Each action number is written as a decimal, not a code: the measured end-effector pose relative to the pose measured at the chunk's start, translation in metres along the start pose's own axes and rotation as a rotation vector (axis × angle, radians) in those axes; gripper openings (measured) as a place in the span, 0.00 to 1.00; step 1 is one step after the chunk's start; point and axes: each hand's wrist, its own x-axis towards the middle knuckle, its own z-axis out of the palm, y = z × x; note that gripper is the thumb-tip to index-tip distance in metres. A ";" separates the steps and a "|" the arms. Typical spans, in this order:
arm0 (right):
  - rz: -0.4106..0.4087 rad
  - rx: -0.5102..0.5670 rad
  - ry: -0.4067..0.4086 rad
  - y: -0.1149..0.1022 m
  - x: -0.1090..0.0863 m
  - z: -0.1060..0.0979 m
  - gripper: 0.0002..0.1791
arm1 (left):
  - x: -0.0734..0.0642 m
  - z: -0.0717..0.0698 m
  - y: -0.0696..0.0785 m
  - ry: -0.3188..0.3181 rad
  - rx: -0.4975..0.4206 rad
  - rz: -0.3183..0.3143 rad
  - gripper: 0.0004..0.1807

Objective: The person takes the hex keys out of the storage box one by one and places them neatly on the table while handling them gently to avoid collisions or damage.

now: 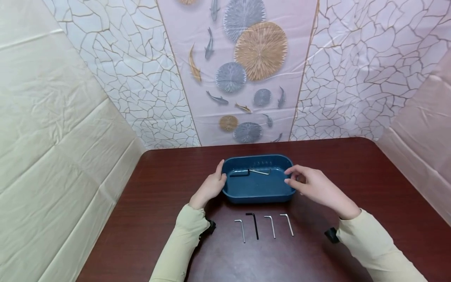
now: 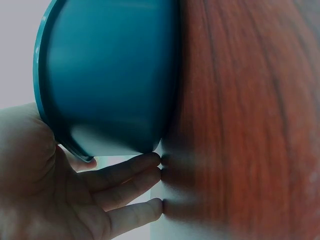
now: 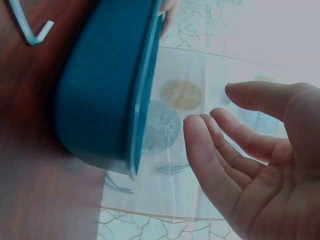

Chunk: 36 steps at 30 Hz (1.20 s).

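Observation:
A dark blue tray [image 1: 258, 197] sits on the table, and a black hex key [image 1: 239, 175] and a silver hex key [image 1: 258, 172] lie inside it. My left hand [image 1: 210, 186] holds the tray's left end, thumb at the rim; in the left wrist view its fingers [image 2: 132, 217] reach down past the corner to the tabletop. At the opposite end, my right hand [image 1: 313, 186] hovers by the rim, thumb and fingertips apart with nothing between them. In front of the tray lie silver hex keys [image 1: 242, 231] and a black hex key [image 1: 255, 227] in a row.
The dark red wooden table [image 1: 169, 184] ends at a patterned cloth wall [image 1: 229, 98] behind the tray. Cream cloth [image 1: 70, 156] hangs along the left side and more cloth [image 1: 419, 137] along the right. Dark wrist cameras [image 1: 332, 235] sit under the sleeves.

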 end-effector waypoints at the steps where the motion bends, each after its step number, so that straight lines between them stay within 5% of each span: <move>1: -0.006 -0.009 0.005 -0.001 0.003 -0.001 0.16 | 0.000 0.000 0.000 -0.002 -0.004 -0.002 0.34; 36: -0.037 -0.013 -0.059 -0.007 0.079 0.023 0.16 | 0.000 -0.001 -0.001 -0.012 -0.010 -0.013 0.34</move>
